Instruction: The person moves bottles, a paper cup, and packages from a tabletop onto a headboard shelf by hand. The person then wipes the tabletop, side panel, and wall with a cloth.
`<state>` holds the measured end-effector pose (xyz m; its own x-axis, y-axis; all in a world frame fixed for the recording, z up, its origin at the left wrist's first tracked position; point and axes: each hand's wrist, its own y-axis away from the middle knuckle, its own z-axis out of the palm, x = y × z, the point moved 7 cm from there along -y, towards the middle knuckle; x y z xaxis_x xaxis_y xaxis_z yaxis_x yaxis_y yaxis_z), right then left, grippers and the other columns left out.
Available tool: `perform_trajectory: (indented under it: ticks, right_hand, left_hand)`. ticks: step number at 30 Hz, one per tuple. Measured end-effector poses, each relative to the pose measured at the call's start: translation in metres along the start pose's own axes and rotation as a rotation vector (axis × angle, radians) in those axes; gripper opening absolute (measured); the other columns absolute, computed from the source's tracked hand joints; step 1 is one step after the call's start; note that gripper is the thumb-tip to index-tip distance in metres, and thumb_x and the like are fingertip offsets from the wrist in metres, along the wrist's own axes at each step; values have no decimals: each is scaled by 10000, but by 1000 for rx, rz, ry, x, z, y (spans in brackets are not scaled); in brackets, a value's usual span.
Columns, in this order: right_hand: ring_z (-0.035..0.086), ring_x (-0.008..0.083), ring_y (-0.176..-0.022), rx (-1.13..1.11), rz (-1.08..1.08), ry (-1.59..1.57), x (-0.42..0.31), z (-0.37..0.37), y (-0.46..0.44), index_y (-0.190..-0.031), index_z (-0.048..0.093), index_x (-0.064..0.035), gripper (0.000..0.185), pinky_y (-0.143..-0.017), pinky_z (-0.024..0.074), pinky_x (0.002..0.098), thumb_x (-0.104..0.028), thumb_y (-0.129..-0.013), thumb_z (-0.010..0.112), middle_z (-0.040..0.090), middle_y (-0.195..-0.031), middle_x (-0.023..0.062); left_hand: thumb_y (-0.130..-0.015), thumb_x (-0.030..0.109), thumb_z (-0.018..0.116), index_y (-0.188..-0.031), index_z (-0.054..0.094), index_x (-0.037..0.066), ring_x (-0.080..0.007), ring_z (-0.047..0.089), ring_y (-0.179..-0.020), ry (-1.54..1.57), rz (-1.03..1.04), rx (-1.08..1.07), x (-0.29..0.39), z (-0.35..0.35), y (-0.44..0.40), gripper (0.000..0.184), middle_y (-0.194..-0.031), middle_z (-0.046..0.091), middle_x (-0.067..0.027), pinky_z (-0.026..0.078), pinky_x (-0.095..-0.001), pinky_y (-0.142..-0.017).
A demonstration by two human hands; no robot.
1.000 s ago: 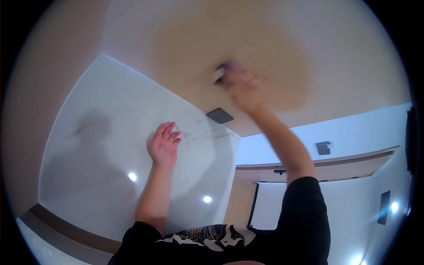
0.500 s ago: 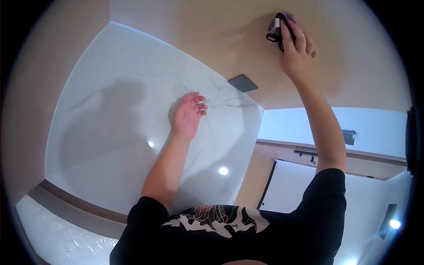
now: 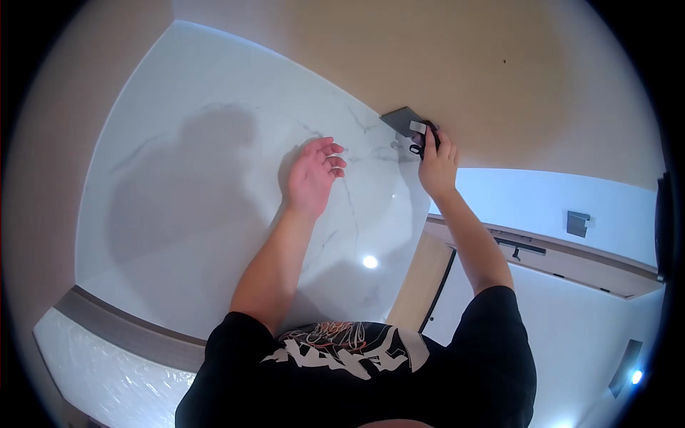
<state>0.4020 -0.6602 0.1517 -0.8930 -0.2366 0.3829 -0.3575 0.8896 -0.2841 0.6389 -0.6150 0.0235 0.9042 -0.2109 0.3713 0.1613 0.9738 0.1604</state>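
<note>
My right hand [image 3: 438,170] is closed around a small dark purple-and-black bundle [image 3: 428,137] with a white tag and a black loop. The bundle is just beside the dark grey square plate [image 3: 402,120], where the marbled white surface [image 3: 178,271] meets the beige panel [image 3: 492,107]; whether it touches either one I cannot tell. Over the white surface, my left hand [image 3: 314,175] is held with its fingers loosely bent and apart, nothing in it. Part of the bundle is hidden behind my right fingers.
A small dark speck [image 3: 504,61] marks the beige panel. On the right are a grey wall plate [image 3: 578,223] and a white door [image 3: 542,292] with dark hardware above it. Shiny film-like material [image 3: 107,364] lies at the lower left.
My right hand has brought the bundle down and left from high on the beige panel to beside the grey plate. My left hand has shifted slightly right.
</note>
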Motion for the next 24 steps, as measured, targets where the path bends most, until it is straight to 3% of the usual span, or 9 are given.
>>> perform_trajectory:
  ticks: [2, 5, 7, 12, 19, 20, 24]
  right_hand:
    - [483, 310, -1167, 69, 25, -30, -14, 8, -1, -1355, 506, -76, 518, -960, 391, 459, -82, -839, 551, 460, -1336, 123]
    - [501, 289, -1128, 94, -219, -133, -80, 5, -29, -1342, 525, -75, 520, -922, 400, 423, -113, -824, 562, 488, -1314, 113]
    - [509, 267, -1097, 36, -191, -94, -106, 20, -52, -1328, 537, -75, 515, -883, 403, 409, -140, -818, 567, 502, -1312, 90]
    - [512, 227, -1063, -32, -198, -1, -90, 23, -32, -1303, 556, -75, 495, -823, 400, 396, -164, -816, 569, 506, -1345, 28]
    - [472, 288, -1195, -243, 158, 9, -46, 58, 20, -1350, 509, -88, 535, -920, 375, 441, -149, -822, 574, 481, -1388, 72]
    - [465, 295, -1212, -252, 222, -3, -46, 65, 19, -1352, 505, -88, 537, -932, 370, 447, -146, -823, 575, 479, -1392, 79]
    - [470, 292, -1205, -243, 261, -64, -37, 70, 16, -1335, 517, -109, 504, -932, 376, 461, -141, -835, 568, 484, -1378, 83]
  left_hand:
    - [-901, 385, 463, -1224, 536, 49, -244, 523, -949, 61, -5, 16, 3, 1, 1, 472, -1147, 550, -118, 413, -372, -829]
    - [-883, 377, 457, -1237, 519, 48, -243, 520, -946, 130, 5, 29, 7, 5, 6, 488, -1145, 546, -115, 412, -372, -832]
    - [-872, 371, 452, -1243, 510, 47, -242, 519, -942, 167, 1, 41, 11, 8, 8, 495, -1142, 545, -113, 412, -372, -833]
    - [-869, 370, 447, -1222, 516, 47, -241, 518, -932, 237, 4, 69, 19, 12, 11, 484, -1128, 547, -112, 413, -373, -830]
    - [-894, 403, 479, -1174, 541, 32, -241, 534, -904, -17, 94, -21, -7, -20, -11, 469, -1075, 569, -116, 425, -374, -803]
    - [-896, 395, 489, -1165, 545, 31, -241, 539, -901, -151, 116, -15, -7, -21, -14, 456, -1065, 572, -117, 427, -375, -800]
    - [-877, 285, 561, -1125, 559, 26, -248, 557, -919, -202, 149, -104, -21, -7, -19, 359, -1043, 583, -114, 446, -391, -819]
